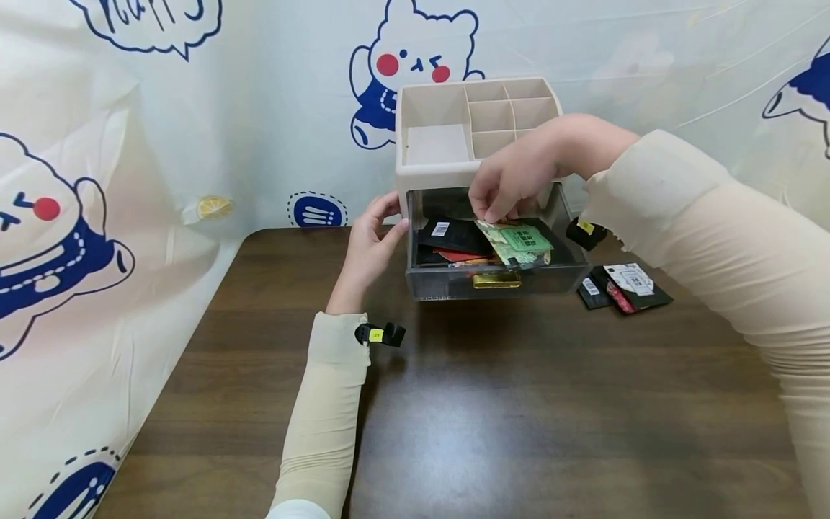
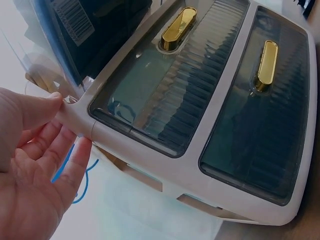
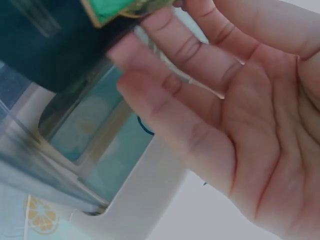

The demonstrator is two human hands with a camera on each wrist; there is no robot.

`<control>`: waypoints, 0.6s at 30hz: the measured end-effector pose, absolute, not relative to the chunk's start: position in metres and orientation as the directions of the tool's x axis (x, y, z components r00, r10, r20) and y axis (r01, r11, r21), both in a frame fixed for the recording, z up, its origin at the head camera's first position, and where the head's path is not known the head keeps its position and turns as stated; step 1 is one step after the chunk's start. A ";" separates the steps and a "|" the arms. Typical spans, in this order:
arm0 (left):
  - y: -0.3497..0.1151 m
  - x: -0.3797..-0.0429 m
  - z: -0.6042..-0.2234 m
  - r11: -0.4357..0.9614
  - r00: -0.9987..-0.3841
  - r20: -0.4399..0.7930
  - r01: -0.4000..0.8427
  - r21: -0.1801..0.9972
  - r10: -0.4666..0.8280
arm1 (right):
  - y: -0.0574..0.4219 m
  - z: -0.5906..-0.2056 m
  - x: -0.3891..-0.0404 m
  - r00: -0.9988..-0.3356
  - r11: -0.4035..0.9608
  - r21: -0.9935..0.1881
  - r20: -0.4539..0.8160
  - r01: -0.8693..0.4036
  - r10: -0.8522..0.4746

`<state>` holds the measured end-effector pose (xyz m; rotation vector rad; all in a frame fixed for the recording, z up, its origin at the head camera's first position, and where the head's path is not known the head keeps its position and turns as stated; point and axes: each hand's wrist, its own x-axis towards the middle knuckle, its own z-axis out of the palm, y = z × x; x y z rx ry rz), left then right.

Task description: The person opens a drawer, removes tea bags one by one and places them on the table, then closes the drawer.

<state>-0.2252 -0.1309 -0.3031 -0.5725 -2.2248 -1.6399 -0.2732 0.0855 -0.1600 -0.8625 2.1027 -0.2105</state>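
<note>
A beige desktop organizer (image 1: 436, 175) has its top drawer (image 1: 447, 282) pulled out, with a clear dark front and gold handle. Inside lie several flat packets, among them a black packet (image 1: 457, 234) bearing a barcode label. My right hand (image 1: 528, 166) reaches in from above and pinches the upper edge of a green patterned packet (image 1: 519, 241); its fingertips are partly hidden. Against the organizer's left side, my left hand (image 1: 369, 241) holds the edge, thumb at the front and fingers along the side (image 2: 52, 145). The right wrist view shows the packet's green corner (image 3: 107, 10) by the fingers.
More black packets (image 1: 625, 287) lie on the brown table (image 1: 454, 404) right of the drawer. Divided compartments (image 1: 489, 115) form the organizer's top. Two closed drawers with gold handles (image 2: 179, 29) appear in the left wrist view. A printed cloth (image 1: 272, 108) hangs behind.
</note>
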 end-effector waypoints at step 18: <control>-0.131 -0.224 -0.303 0.270 -0.880 0.459 0.473 0.839 0.117 | 0.094 -0.150 -0.274 -0.446 0.741 -0.475 -0.597 -0.474 -0.667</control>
